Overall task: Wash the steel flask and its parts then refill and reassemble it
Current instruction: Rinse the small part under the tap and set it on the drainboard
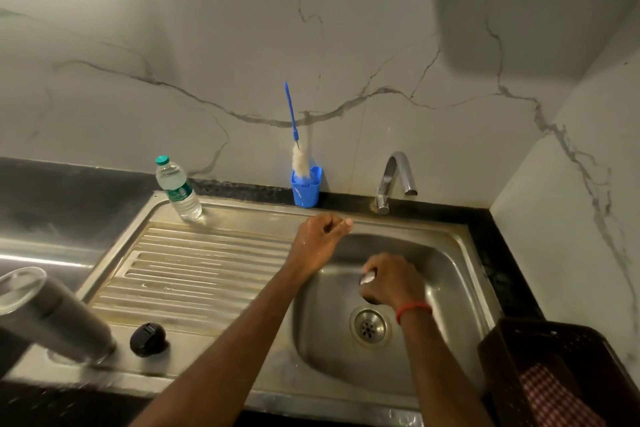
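Right hand [391, 279] curled round a small steel part [367, 278], low in the sink [460, 253]; left hand [320, 239] curled, empty. Flask [52, 315] and black cap [148, 339] on the draining board. Step: washing parts. Next, probably: open the tap [394, 180].

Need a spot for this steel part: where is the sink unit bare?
Bare: the ribbed drainboard between water bottle, black cap and left hand. Crowded: the front-left corner by the flask; the basin, where the right hand grips a steel part.

The single head view looks forward and down from close above the sink [450, 229], facing the marble wall [242, 45].
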Action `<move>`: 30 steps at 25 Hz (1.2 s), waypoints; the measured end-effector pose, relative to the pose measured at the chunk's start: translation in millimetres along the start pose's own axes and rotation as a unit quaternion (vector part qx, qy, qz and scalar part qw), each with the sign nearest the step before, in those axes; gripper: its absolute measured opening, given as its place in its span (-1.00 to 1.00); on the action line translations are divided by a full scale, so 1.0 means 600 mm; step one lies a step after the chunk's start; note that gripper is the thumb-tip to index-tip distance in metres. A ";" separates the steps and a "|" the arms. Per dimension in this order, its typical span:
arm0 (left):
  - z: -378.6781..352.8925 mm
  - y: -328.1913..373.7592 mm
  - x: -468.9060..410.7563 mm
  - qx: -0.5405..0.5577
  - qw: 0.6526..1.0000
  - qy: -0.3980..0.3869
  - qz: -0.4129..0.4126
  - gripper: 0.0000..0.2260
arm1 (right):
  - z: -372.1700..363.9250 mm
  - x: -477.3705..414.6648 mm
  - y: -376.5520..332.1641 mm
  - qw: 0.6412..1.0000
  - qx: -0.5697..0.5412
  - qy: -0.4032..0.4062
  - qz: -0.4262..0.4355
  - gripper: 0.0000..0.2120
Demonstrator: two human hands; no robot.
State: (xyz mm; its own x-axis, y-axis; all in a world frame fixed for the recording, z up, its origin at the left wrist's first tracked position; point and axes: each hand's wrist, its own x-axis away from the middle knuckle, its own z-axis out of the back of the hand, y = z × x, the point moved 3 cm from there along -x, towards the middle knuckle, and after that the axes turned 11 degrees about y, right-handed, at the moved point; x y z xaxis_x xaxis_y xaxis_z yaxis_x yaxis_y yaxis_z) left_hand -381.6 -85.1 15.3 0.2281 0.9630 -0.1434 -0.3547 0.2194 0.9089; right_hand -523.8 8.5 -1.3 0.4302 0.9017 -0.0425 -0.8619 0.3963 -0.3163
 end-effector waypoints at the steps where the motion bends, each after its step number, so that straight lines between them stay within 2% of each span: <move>1: 0.009 0.000 0.005 -0.002 1.000 0.002 -0.012 -0.69 | -0.011 0.014 0.001 1.000 -0.007 -0.003 -0.010 -0.66; 4: 0.037 -0.018 0.009 -0.019 1.000 0.016 -0.016 -0.68 | 0.021 0.000 -0.033 0.985 -0.074 0.144 0.058 -0.63; 6: 0.052 -0.025 0.014 -0.022 0.999 0.033 -0.010 -0.71 | 0.060 -0.007 -0.065 0.975 -0.086 0.191 0.076 -0.60; 10: 0.085 -0.025 0.030 -0.050 0.998 0.034 -0.014 -0.81 | 0.041 -0.004 -0.096 0.995 -0.034 0.077 0.054 -0.56; 15: 0.166 -0.050 0.051 -0.074 0.996 0.036 -0.041 -0.85 | 0.007 -0.008 -0.154 0.993 -0.077 0.008 0.087 -0.53; 18: 0.228 -0.073 0.059 -0.077 0.995 0.049 -0.039 -0.85 | -0.014 0.001 -0.212 0.982 -0.148 -0.023 0.114 -0.53; 23: 0.303 -0.099 0.070 -0.060 0.994 0.086 -0.044 -0.85 | -0.043 0.038 -0.294 0.964 -0.184 -0.093 0.171 -0.43; 30: 0.375 -0.163 0.116 -0.009 0.994 0.113 -0.003 -0.88 | -0.115 0.120 -0.382 0.956 -0.156 -0.127 0.212 -0.44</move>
State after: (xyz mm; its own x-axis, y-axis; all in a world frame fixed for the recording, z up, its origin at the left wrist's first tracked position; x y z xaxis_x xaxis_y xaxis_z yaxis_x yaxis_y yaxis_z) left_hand -126.8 -74.9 4.6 0.0213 0.9716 -0.2357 -0.3702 0.2266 0.9009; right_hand -276.6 -29.5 2.4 -0.0540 0.9985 -0.0104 -0.8057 -0.0497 -0.5903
